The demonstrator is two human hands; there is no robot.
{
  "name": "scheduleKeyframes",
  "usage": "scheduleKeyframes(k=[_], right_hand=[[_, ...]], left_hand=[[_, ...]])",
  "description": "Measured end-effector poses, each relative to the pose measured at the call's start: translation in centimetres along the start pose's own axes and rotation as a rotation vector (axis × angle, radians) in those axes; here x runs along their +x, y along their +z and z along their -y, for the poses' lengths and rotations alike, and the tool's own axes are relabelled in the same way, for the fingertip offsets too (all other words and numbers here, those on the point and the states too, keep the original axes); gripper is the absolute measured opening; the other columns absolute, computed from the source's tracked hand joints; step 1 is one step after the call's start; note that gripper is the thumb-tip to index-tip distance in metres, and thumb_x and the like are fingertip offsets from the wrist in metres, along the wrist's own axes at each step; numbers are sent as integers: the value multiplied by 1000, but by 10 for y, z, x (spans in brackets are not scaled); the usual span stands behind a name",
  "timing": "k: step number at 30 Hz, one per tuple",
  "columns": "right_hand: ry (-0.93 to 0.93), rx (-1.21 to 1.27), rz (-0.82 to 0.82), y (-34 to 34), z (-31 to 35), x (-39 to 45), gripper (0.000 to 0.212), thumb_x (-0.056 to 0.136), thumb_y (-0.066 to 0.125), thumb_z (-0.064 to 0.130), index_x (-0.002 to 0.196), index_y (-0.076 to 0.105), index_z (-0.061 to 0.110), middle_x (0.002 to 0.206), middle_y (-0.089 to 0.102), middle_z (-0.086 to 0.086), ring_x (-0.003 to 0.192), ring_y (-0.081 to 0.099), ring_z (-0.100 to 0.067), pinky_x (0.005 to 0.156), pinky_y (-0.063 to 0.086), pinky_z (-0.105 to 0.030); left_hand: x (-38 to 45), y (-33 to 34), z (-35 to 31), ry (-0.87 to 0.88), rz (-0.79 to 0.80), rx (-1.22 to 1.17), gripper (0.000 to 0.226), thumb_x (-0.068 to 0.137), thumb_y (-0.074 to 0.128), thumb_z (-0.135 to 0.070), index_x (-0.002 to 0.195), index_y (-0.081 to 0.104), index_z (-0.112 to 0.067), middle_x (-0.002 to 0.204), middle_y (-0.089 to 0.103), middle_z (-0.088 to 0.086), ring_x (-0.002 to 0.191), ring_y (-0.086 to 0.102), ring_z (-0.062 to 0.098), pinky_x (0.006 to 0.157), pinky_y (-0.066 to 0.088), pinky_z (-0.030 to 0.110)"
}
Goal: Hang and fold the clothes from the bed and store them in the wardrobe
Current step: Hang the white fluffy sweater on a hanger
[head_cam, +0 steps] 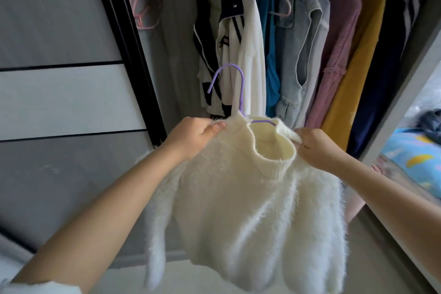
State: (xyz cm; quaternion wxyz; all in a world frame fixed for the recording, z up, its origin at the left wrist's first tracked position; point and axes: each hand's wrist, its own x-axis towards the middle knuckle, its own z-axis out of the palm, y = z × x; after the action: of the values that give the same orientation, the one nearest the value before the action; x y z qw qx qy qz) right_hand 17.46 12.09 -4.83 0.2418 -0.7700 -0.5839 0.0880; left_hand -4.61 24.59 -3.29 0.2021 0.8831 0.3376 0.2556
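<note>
Wardrobe (167, 59) open, hung clothes (298, 43) inside, bed (410, 150) rightward.

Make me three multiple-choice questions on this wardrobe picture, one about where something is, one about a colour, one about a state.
1. Where do the spare pink hangers hang?
A. left of the hung clothes
B. on the bed
C. right of the yellow garment

2. What colour is the hanger inside the white fuzzy sweater?
A. black
B. purple
C. green

3. How is the sweater held?
A. one hand
B. lying down
C. both hands at the shoulders

Answers: 1 A, they sit by the door frame. 2 B, its hook is purple. 3 C, the left hand and right hand pinch it.
</note>
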Motion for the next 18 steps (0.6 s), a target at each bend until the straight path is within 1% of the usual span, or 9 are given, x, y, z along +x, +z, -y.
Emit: scheduleKeyframes(k=[1,3,5,7,10,11,13,15,18], right_hand=[[-8,-6,24,-2,-1,0,30,93,47,22,74,54,-1,60,47,-8,54,40,-19,48,27,-25],[-13,-16,15,-9,-3,1,37,92,48,29,72,55,-1,58,47,-7,51,40,-17,47,29,-24],[30,-9,-55,-22,-4,1,42,92,47,35,62,48,5,57,46,-5,50,40,-17,47,30,-27],[84,6,-114,-34,-7,2,45,92,46,38,57,41,10,56,43,-3,49,39,-15,46,28,-25],[90,-13,-119,-35,-17,0,47,92,46,41,56,38,11,56,43,-3,49,39,-16,47,29,-28],[91,-40,-119,-31,-20,-3,47,92,46,40,55,36,12,54,41,-2,49,38,-17,47,28,-29],[85,-105,-110,-24,-24,-5,48,92,46,40,55,33,13,53,38,-1,48,37,-16,45,26,-28],[71,-147,-112,-22,-29,-8,47,92,46,38,54,31,15,52,37,0,47,35,-13,44,25,-26],[40,-145,-125,-27,-32,-11,46,92,48,36,54,32,16,51,37,1,47,34,-12,46,26,-26]], left_hand=[[0,0,3,-1,-1,-2,73,83,40,-65,74,59,4,55,40,3,53,40,14,55,29,28],[0,-5,10,-15,-11,28,94,55,28,-93,66,52,-2,51,38,-3,47,36,8,51,29,28],[-2,-11,21,-47,-52,72,94,34,28,-100,64,48,-13,52,44,-4,48,41,9,54,34,31],[-6,-14,40,-66,-143,39,63,48,45,-86,62,43,-24,54,46,-6,48,42,5,54,34,29],[-10,-7,65,-41,-155,-74,21,78,52,-47,64,53,-31,52,49,-9,52,43,8,51,32,13],[-11,-2,72,-28,-135,-106,22,86,55,-34,64,55,-33,51,50,-12,55,42,5,51,32,11],[-11,6,81,-28,-104,-153,41,93,52,-14,58,57,-35,50,47,-14,53,39,2,52,30,14],[-11,11,83,-57,-30,-202,42,94,47,-10,60,57,-32,53,52,-13,52,43,-1,56,35,17],[-8,11,79,-102,96,-271,37,96,42,-8,66,56,-24,50,58,-25,52,52,-12,55,38,6]])
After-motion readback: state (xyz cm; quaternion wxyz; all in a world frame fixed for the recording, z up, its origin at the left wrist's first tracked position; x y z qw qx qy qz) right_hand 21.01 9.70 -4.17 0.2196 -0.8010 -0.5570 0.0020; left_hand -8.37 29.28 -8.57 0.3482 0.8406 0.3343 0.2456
